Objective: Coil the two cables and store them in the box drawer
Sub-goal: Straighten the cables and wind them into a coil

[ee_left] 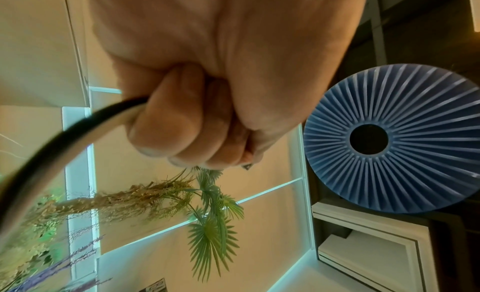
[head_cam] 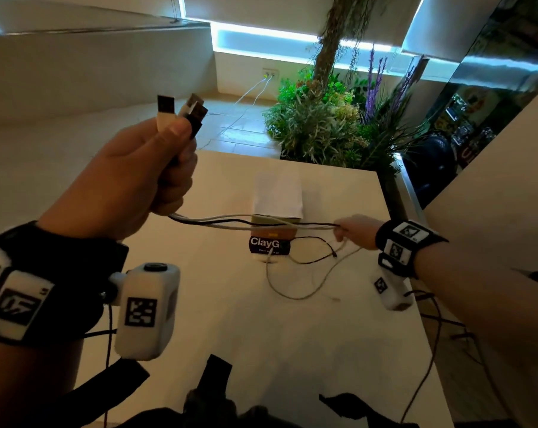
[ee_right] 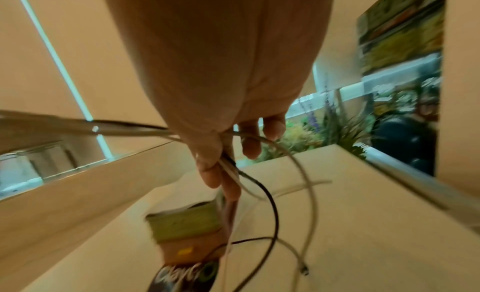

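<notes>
My left hand (head_cam: 156,168) is raised at the left and grips a bundle of USB plugs (head_cam: 181,114), white and black, sticking up out of the fist. From it a white cable (head_cam: 218,217) and a black cable (head_cam: 227,224) run right to my right hand (head_cam: 352,231), which pinches both above the table. In the left wrist view the fist (ee_left: 197,120) closes round the black and white cable strands (ee_left: 78,130). Thumb and fingers (ee_right: 215,169) pinch the strands in the right wrist view, and loose ends loop down onto the table. The box (head_cam: 275,223), labelled ClayG, stands behind the cables.
The light table (head_cam: 261,335) ends at the right near a metal rail (head_cam: 406,193). Potted plants (head_cam: 323,118) stand beyond the far edge. Loose cable loops (head_cam: 304,273) lie right of the box. Black straps (head_cam: 212,384) hang at the near edge.
</notes>
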Demonstrator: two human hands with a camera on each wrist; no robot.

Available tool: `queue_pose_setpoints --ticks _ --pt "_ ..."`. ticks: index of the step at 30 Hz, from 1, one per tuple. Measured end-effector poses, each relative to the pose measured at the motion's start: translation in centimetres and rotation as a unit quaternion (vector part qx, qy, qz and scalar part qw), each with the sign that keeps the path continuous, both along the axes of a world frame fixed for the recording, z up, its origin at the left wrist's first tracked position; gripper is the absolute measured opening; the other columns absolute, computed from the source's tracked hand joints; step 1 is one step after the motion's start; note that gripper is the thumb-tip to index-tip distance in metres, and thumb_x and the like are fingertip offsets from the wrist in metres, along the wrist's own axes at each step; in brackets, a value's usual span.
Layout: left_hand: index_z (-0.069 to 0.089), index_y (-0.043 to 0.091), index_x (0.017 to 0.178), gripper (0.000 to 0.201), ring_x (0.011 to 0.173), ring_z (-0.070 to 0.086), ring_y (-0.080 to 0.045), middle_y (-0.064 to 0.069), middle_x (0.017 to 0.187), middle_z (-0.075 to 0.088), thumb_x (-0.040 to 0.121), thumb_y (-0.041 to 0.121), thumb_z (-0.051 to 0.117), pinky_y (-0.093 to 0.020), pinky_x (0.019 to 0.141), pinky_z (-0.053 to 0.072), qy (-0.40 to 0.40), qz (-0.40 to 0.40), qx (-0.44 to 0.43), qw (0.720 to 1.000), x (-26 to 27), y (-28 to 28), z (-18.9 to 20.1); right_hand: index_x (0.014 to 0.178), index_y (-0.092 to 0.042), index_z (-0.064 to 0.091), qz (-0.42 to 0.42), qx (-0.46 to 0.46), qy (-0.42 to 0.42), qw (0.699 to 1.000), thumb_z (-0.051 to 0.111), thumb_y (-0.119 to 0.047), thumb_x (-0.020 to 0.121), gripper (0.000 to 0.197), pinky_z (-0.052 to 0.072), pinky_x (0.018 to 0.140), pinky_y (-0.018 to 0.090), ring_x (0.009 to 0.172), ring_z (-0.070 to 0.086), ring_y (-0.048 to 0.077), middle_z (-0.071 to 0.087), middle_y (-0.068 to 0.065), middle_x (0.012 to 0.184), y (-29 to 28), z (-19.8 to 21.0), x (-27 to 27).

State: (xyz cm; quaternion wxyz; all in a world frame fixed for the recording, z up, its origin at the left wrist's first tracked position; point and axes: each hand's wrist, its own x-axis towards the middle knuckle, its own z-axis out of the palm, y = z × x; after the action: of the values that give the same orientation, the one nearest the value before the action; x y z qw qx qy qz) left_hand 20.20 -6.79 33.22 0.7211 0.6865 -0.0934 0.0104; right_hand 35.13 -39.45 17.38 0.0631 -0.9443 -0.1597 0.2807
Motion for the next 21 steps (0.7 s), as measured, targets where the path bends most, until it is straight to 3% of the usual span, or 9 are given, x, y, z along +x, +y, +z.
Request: queue_pose_setpoints --ticks 2,4,8,10,13,15,18,20,21 --pt "0.040 0.020 0.063 0.039 0.037 0.020 -0.006 0.011 0.048 0.030 0.071 0.054 0.057 -0.015 0.038 0.019 0.000 -0.010 0.002 1.000 -0.2 0.8 -0.1 0.085 -0.011 0.053 -0.010 0.000 -0.039 0.999 0.037 -0.009 0.093 0.018 0.038 0.066 0.034 0.078 0.050 0.028 0.054 0.012 0.084 -2.1 1.0 1.3" --pt "0.041 0.022 0.061 0.040 0.036 0.021 -0.005 0.013 0.047 0.032 0.068 0.057 0.060 -0.015 0.037 0.020 0.004 -0.021 0.000 1.000 -0.4 1.4 -0.2 0.088 -0.008 0.057 -0.044 0.056 -0.142 0.987 0.038 -0.006 0.092 0.019 0.041 0.069 0.036 0.081 0.055 0.034 0.057 0.017 0.088 -3.6 1.8 2.7" --pt "0.042 0.023 0.060 0.039 0.034 0.021 -0.002 0.014 0.046 0.032 0.069 0.057 0.060 -0.014 0.036 0.021 0.009 -0.032 -0.008 0.999 -0.6 1.8 -0.5 0.096 -0.003 0.057 -0.129 0.191 -0.405 0.885 0.039 -0.003 0.090 0.019 0.046 0.075 0.048 0.087 0.054 0.041 0.060 0.026 0.093 -4.2 3.6 4.2" --pt "0.042 0.023 0.060 0.040 0.034 0.021 -0.002 0.014 0.046 0.031 0.070 0.057 0.059 -0.014 0.035 0.020 0.010 -0.031 -0.015 0.999 -0.6 1.8 -0.8 0.097 -0.003 0.057 -0.130 0.180 -0.438 0.871 0.040 -0.004 0.088 0.019 0.047 0.074 0.050 0.086 0.054 0.042 0.060 0.027 0.094 -3.8 3.6 3.9" --pt "0.042 0.022 0.060 0.042 0.035 0.021 -0.003 0.013 0.047 0.031 0.067 0.059 0.063 -0.014 0.036 0.019 0.022 -0.036 -0.024 0.999 -0.7 1.8 -1.1 0.104 -0.007 0.059 -0.102 0.112 -0.352 0.924 0.041 -0.003 0.088 0.024 0.044 0.065 0.036 0.076 0.056 0.037 0.057 0.023 0.088 -3.2 1.4 2.7" --pt "0.043 0.022 0.061 0.043 0.036 0.020 -0.005 0.012 0.048 0.030 0.065 0.059 0.065 -0.015 0.037 0.019 0.034 -0.044 -0.038 0.998 -0.8 1.6 -1.6 0.112 -0.010 0.055 -0.067 0.128 -0.241 0.960 0.041 -0.002 0.089 0.028 0.048 0.070 0.039 0.076 0.055 0.035 0.055 0.020 0.090 -2.7 -0.7 1.4" --pt "0.043 0.022 0.061 0.042 0.038 0.020 -0.005 0.011 0.049 0.030 0.063 0.058 0.066 -0.016 0.038 0.018 0.056 -0.056 -0.068 0.994 -0.5 0.5 -3.1 0.130 -0.021 0.041 0.019 0.045 -0.078 0.996 0.053 -0.017 0.089 0.043 0.045 0.093 0.046 0.105 0.054 0.033 0.060 0.012 0.117 -2.1 -2.3 -0.6" --pt "0.044 0.024 0.060 0.041 0.038 0.021 -0.005 0.012 0.048 0.031 0.064 0.057 0.067 -0.014 0.039 0.018 0.081 -0.070 -0.093 0.990 0.1 -0.8 -4.6 0.134 -0.025 0.040 0.081 -0.032 -0.056 0.995 0.057 -0.027 0.088 0.049 0.039 0.100 0.043 0.120 0.046 0.027 0.054 0.002 0.133 -0.6 -1.5 -1.8" --pt "0.043 0.024 0.060 0.039 0.037 0.020 -0.005 0.012 0.047 0.030 0.068 0.055 0.065 -0.014 0.038 0.018 0.095 -0.071 -0.102 0.988 0.3 -1.7 -5.4 0.131 -0.025 0.045 0.099 0.003 -0.061 0.993 0.057 -0.028 0.089 0.044 0.038 0.102 0.041 0.123 0.045 0.025 0.053 0.001 0.135 0.7 -0.6 -2.6"
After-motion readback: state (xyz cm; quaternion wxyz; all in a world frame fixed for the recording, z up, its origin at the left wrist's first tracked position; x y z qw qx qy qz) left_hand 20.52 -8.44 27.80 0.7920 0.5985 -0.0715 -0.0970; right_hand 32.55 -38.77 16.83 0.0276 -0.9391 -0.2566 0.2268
